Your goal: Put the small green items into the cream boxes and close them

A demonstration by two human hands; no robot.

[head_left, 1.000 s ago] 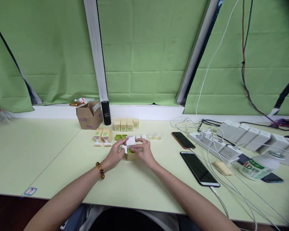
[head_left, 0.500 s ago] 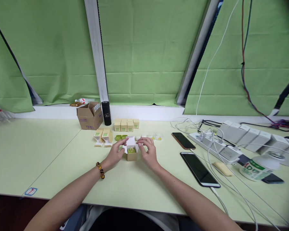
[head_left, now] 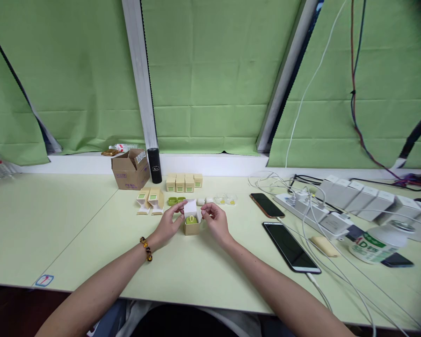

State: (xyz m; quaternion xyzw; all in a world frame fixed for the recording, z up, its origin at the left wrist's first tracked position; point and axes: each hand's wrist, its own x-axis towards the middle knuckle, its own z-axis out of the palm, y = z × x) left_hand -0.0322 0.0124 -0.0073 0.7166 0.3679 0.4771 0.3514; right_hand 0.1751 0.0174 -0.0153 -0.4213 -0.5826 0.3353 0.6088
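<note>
A small kraft box (head_left: 192, 229) stands upright before me with its white-lined lid raised at the back. Inside it sits a green case with a pale loop (head_left: 192, 219) on top. At the box's left side, my left hand (head_left: 169, 222) closes its thumb and fingers around the upper edge and flap. My right hand (head_left: 214, 221) pinches the right side flap between thumb and curled fingers. Behind the box are green open cases (head_left: 176, 201), two white rounded pieces (head_left: 205, 201) and clear cases with yellow bits (head_left: 226, 200).
Two opened boxes (head_left: 150, 201) lie left, with several closed small boxes (head_left: 180, 183) behind. A carton (head_left: 131, 171) and a black flask (head_left: 155, 165) stand farther back. On the right are two phones (head_left: 292, 247), a power strip (head_left: 314, 215), loose cables and a white bottle (head_left: 381, 242).
The box's side flaps have turned upward and inward. My right fingers have drawn down and curled onto the right flap, uncovering the white pieces behind. My left hand has barely moved.
</note>
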